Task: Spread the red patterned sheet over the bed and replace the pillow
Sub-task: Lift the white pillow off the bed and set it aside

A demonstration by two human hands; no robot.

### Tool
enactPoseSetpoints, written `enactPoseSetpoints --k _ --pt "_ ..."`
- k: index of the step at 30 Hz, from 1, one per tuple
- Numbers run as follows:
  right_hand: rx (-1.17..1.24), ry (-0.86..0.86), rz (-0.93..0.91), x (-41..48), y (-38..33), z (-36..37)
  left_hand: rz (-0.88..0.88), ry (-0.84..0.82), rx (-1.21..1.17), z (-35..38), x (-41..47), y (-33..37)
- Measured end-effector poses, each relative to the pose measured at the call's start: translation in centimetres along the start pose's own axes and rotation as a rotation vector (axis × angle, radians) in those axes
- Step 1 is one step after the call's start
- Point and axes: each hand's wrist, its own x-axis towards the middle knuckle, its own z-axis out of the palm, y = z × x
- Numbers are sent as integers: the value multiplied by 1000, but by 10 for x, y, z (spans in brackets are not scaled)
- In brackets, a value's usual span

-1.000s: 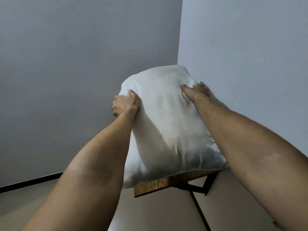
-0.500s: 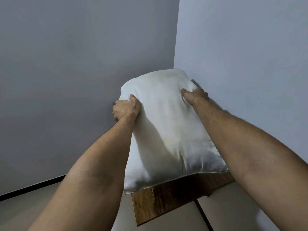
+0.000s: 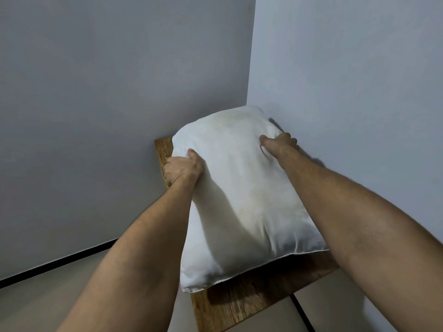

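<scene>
The plump white pillow (image 3: 244, 192), its soft cloth faintly yellowed and seamed along the near edge, lies over a rough-grained wooden worktop (image 3: 235, 305) in the corner of two smooth grey walls (image 3: 119, 92). It probably rests on the wood, but its underside is hidden. The left hand (image 3: 183, 170) clutches its left edge, thumb on top. The right hand (image 3: 279, 144) grips the far right edge, denting the filling.

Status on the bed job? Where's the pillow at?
Done: nothing shown; no bed or red sheet in view. In hand: left hand and right hand grip the white pillow over a wooden board in the wall corner. To do: sheet spread, pillow onto bed.
</scene>
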Motion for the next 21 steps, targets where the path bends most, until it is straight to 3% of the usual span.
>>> enactPoseSetpoints --k 21 --pt "-105 -61 -1 38 24 38 -58 -99 59 44 14 -26"
